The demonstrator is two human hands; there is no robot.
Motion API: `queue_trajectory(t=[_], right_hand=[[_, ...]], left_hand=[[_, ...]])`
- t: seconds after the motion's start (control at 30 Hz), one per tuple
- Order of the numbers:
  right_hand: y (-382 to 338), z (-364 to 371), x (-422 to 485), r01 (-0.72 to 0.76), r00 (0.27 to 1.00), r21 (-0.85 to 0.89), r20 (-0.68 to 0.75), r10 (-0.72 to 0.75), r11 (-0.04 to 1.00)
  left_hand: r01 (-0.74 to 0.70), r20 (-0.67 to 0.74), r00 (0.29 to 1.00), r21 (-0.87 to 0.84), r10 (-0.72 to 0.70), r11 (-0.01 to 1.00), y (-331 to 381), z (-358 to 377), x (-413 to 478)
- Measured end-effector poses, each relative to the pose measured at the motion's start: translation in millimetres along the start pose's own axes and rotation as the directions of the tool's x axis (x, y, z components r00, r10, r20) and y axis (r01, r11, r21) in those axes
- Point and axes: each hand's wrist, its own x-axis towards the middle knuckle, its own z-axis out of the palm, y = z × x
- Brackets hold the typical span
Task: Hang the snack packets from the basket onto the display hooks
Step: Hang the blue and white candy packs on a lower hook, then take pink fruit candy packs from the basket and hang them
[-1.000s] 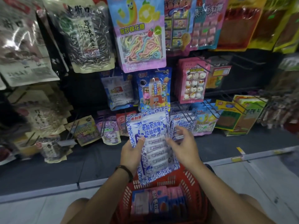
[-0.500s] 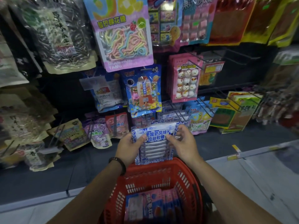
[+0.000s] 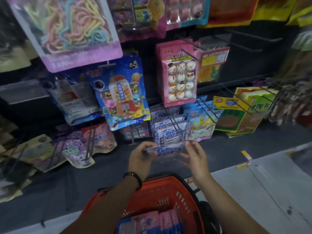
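Note:
A blue-and-white candy packet (image 3: 167,151) is tilted nearly flat between my hands, its top edge toward the rack. My left hand (image 3: 141,157) pinches its left edge and my right hand (image 3: 194,157) holds its right edge. Just beyond it, matching blue-and-white packets (image 3: 166,130) hang on a low wire hook (image 3: 175,124). Whether the held packet touches that hook is blurred. The red basket (image 3: 162,193) sits below my arms with pink and blue packets (image 3: 152,223) inside.
Packets crowd the dark rack: a blue gumball bag (image 3: 121,97), a pink snowman pack (image 3: 179,73), a rainbow candy bag (image 3: 67,29), and green-yellow boxes (image 3: 239,112) to the right. Bare hooks (image 3: 253,39) jut out at upper right. Pale floor (image 3: 263,191) lies below the shelf edge.
Both hands moved the packet forward and down toward the low hook, tipping it from upright to nearly flat. The view came closer to the rack.

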Motion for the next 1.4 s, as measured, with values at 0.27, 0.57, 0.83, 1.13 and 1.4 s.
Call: queue_trajectory(t=[0.27, 0.57, 0.83, 1.13, 1.4], right_hand=[[23.6, -18.9, 63.8, -0.103, 0.978, -0.097, -0.192, 0.083, 0.99], [26.3, -12.0, 81.8, -0.065, 0.972, -0.118, -0.234, 0.036, 0.991], [25.5, -8.3, 77.0, -0.015, 0.995, -0.319, -0.099, -0.017, 0.947], [23.6, -5.4, 71.7, -0.007, 0.999, -0.455, 0.036, 0.026, 0.89], [22.9, -4.4, 67.9, -0.014, 0.994, -0.471, 0.087, 0.063, 0.882]], left_hand=[[0.136, 0.034, 0.991, -0.09, -0.133, 0.987, -35.2, 56.1, 38.9], [0.318, -0.004, 0.941, -0.33, -0.338, 0.889, -49.6, 81.4, 76.1], [0.303, -0.064, 0.939, -0.307, -0.337, 0.902, -53.4, 92.8, 87.4], [0.24, -0.121, 0.952, -0.283, -0.283, 0.929, -62.0, 99.4, 96.7], [0.316, -0.153, 0.917, -0.287, -0.368, 0.905, -61.3, 99.8, 115.5]])
